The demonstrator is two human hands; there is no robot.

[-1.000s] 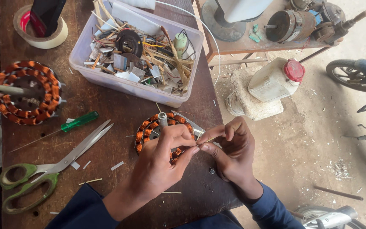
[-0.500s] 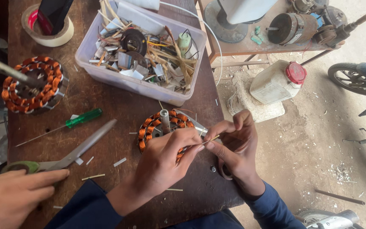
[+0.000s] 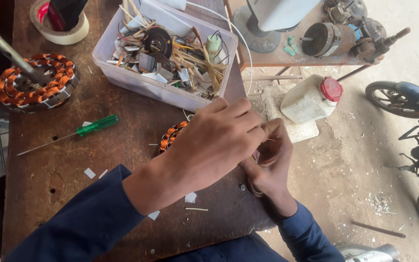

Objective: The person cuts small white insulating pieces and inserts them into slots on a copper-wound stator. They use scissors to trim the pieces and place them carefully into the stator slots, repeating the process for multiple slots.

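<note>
Both hands meet over the copper-wound stator (image 3: 171,136) lying near the wooden table's (image 3: 49,174) right edge, mostly hidden beneath them. The left hand (image 3: 214,140) arches over it, fingers curled; the right hand (image 3: 267,155) pinches something thin, perhaps wire. A green screwdriver (image 3: 73,133) lies to the left.

This is a small motor repair workshop: a worn wooden bench (image 3: 122,140) holds copper-wound stators (image 3: 35,82) and a screwdriver (image 3: 98,124), old motors (image 3: 328,39) lie upper right (a motorcycle (image 3: 413,97) stands on the dusty floor).
</note>
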